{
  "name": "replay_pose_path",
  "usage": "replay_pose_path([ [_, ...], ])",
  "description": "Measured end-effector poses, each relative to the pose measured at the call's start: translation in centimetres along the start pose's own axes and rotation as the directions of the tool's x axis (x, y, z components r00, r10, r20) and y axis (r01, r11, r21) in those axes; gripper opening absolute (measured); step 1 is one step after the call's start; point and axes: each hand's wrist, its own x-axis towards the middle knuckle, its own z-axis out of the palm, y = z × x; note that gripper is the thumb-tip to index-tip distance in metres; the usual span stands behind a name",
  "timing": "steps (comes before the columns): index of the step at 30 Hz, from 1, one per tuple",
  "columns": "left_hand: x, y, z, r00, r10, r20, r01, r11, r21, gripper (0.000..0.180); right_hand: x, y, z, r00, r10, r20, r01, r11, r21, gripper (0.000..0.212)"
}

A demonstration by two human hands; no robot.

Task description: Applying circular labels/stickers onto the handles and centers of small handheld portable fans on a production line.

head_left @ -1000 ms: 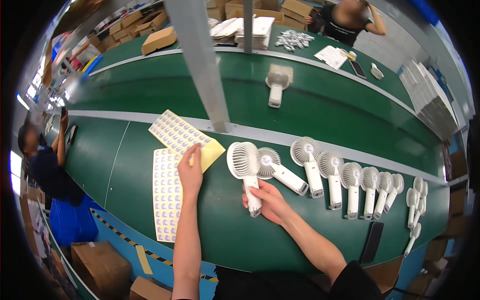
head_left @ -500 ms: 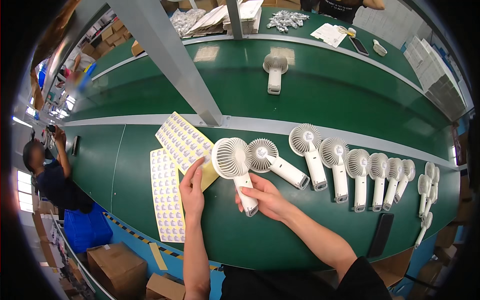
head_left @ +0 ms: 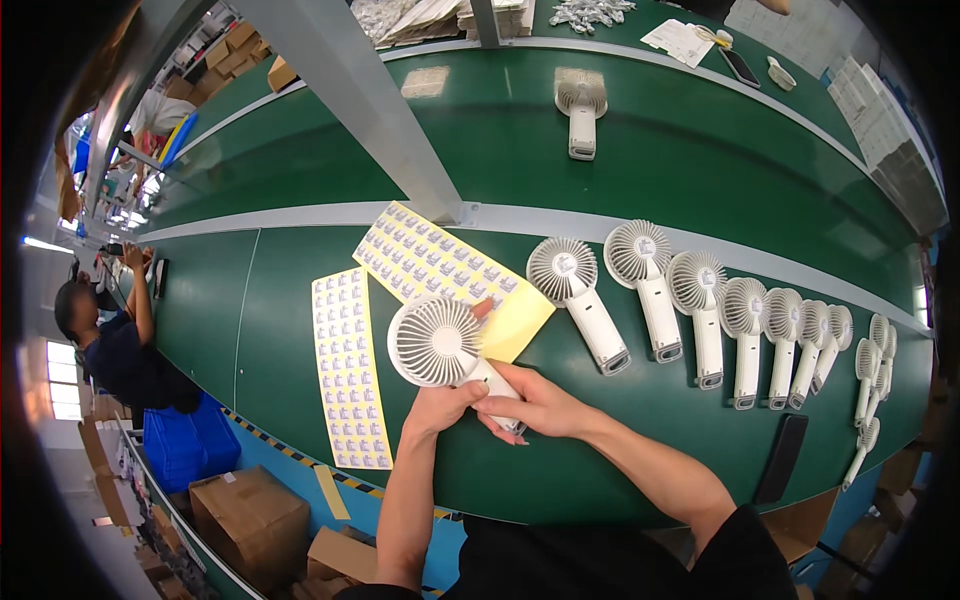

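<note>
Top (head_left: 570, 565): is showing as plain black cloth. Right sleeve (head_left: 745, 562): is matching in black, short and wide, its loose hem ending near the elbow. Left sleeve (head_left: 378, 592): is showing only as a black strip. Left forearm (head_left: 405, 500), right forearm (head_left: 655, 465): are appearing bare, slender, tapering toward the wrists. Left hand (head_left: 445, 406), right hand (head_left: 545, 402): are likewise showing bare.

A flat black phone-like slab (head_left: 781, 458) lies on the smooth green surface (head_left: 600, 480), near its front edge. A thick grey metal post (head_left: 345, 110) slants across the upper left. At the far left stands a person in dark clothing (head_left: 140, 355), with a blue plastic bin (head_left: 190, 440) and an open-topped brown cardboard box (head_left: 250, 515) below. Across the way, white papers (head_left: 677, 43) lie beside a dark phone (head_left: 740, 67); stacked white cartons (head_left: 885, 130) stand at right.
</note>
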Motion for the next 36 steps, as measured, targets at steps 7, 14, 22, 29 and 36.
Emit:
replay_pose_path([
  [7,0.8,1.8,2.1,0.996,-0.025,-0.091,0.033,0.995,0.089,0.081,-0.1,0.2,-0.3,0.999,-0.024,-0.038,0.025,0.999,0.037,0.024],
  [14,0.8,0.9,1.5,0.993,-0.022,-0.112,0.019,1.000,-0.020,0.089,0.0,1.2,0.5,0.988,-0.088,-0.130,0.085,0.996,-0.024,0.029],
  [22,0.4,-0.1,1.9,0.965,-0.116,-0.234,0.031,0.940,-0.341,0.053,0.4,2.3,0.4,0.923,-0.271,-0.274,0.137,0.896,-0.423,0.035],
  [29,0.7,0.1,3.0,0.954,-0.143,-0.265,0.033,0.925,-0.379,0.053,0.3,2.8,0.9,0.820,-0.485,-0.303,0.175,0.717,-0.674,0.030],
  [36,0.9,-0.3,2.0,0.972,-0.135,-0.194,0.079,0.958,-0.274,0.053,0.3,2.4,0.6,0.835,-0.462,-0.300,0.179,0.743,-0.645,0.031],
])
